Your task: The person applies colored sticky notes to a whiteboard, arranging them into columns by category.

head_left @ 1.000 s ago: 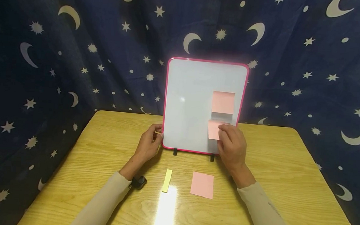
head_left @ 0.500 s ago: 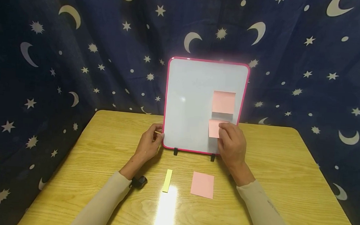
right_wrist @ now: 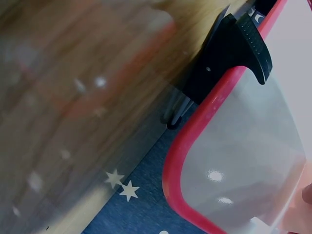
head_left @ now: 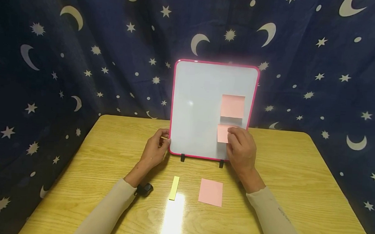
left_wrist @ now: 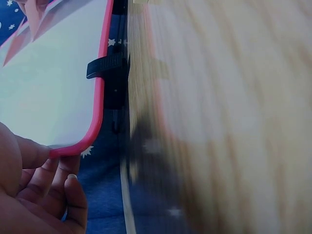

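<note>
A whiteboard [head_left: 195, 124] with a pink frame stands upright on the table. My left hand [head_left: 154, 151] grips its lower left edge; in the left wrist view the thumb lies at the front of the frame and the fingers [left_wrist: 68, 190] go behind. With curled fingers, my right hand [head_left: 243, 151] pinches a pink sticky note [head_left: 222, 133] low on the board's right side, covering the note's right part. Directly above is another pink sticky note [head_left: 232, 106], stuck to the board with its lower edge lifting slightly. The right wrist view shows a fingertip [right_wrist: 307, 194] over the lower note.
Two black stand clips [head_left: 183, 158] hold the board's bottom edge. On the wooden table [head_left: 107, 197] in front lie a narrow yellow sticky strip [head_left: 174, 188] and a square pink sticky note [head_left: 210, 192]. Behind hangs a dark blue curtain [head_left: 121, 50] with moons and stars.
The right hand and the lower pink note have shifted slightly upward on the board, closer to the upper note. The left hand stays put.
</note>
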The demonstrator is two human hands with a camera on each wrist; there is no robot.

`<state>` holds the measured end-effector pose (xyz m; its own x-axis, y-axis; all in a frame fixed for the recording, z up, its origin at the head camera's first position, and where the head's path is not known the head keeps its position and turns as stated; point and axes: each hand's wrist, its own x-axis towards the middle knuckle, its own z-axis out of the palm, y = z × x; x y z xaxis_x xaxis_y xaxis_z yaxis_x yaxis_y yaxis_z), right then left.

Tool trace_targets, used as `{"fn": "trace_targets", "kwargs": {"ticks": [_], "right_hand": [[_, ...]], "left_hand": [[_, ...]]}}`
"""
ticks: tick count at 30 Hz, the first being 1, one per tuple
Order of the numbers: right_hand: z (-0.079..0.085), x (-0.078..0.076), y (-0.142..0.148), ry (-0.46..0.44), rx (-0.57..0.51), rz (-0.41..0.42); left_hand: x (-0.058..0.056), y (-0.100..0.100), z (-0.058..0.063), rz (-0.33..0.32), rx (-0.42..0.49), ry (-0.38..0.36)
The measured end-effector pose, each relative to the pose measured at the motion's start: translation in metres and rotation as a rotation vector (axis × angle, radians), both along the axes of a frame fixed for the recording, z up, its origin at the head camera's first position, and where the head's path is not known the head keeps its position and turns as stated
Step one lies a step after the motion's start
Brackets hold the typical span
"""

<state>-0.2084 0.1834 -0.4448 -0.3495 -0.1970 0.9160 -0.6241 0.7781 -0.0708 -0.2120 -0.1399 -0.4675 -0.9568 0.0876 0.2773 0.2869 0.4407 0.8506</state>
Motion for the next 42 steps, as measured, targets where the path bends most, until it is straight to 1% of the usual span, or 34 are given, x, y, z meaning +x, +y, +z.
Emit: {"fn": "trace_targets", "kwargs": {"ticks": [7, 23, 42], "right_hand": [[-0.0003, -0.0002, 0.0005, -0.014, 0.006, -0.005], [-0.0004, -0.0010, 0.0016, -0.053, 0.019, -0.020], [-0.0002, -0.0009, 0.0020, -0.108, 0.013, -0.034]], "left_hand": [[0.0000, 0.0000, 0.0001, -0.002, -0.004, 0.000], [-0.0004, 0.0010, 0.0015, 0.017, -0.014, -0.012], [-0.0010, 0.0013, 0.0020, 0.011, -0.016, -0.027]]}}
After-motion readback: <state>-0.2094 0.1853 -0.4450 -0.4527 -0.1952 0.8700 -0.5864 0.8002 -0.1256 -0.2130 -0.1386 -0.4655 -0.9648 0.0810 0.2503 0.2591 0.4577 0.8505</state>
